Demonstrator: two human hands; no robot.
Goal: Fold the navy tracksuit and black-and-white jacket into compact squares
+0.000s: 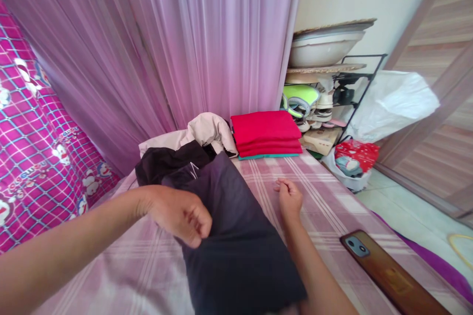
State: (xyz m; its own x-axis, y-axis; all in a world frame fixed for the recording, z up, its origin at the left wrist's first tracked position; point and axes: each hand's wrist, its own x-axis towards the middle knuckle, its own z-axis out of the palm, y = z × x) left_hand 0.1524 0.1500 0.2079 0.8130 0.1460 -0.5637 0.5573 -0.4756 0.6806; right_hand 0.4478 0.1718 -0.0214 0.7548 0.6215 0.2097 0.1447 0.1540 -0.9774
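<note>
Dark navy pants with a white drawstring at the far end lie lengthwise on the bed in front of me. My left hand is closed on their upper layer near the left edge, pinching the fabric. Just right of the pants, my right hand is over the checked sheet, its fingers curled and nothing visible in them. My right forearm runs along the right edge of the pants. Beyond their far end sit a crumpled black cloth and a beige garment.
A neat stack of red folded cloth stands near the purple curtain. A brown phone lies at the right bed edge. Past it are a shoe rack with basins, a white bag, and a red bag on the floor.
</note>
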